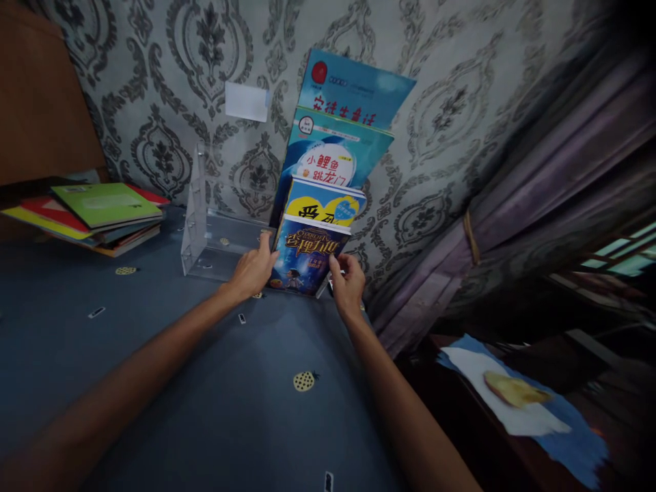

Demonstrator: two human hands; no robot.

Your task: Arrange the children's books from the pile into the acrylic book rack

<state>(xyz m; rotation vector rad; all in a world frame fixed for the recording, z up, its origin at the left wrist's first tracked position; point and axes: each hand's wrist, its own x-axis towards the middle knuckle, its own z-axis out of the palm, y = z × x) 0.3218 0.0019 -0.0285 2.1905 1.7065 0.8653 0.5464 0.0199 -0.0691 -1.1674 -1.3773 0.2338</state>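
A small dark blue book (pixel 307 263) with gold lettering stands upright at the front of a tiered row, leaning slightly back. My left hand (pixel 253 265) grips its left edge, thumb up along the side. At the opposite edge my right hand (pixel 348 279) pinches the cover with bent fingers. Behind it rise a blue and yellow book (pixel 328 203), a teal book (pixel 333 147) with a white circle, and a taller blue book (pixel 353 85) with red lettering. These stand in the right part of a clear plastic rack (pixel 197 232); its lower front is partly hidden.
A stack of colourful books (pixel 102 212) lies on the blue tablecloth (pixel 205 410) at left, near a brown box-like surface (pixel 41 102). A white label (pixel 247 101) is on the patterned wall (pixel 441 102). A tied curtain (pixel 461 246) hangs to the right, past the table edge.
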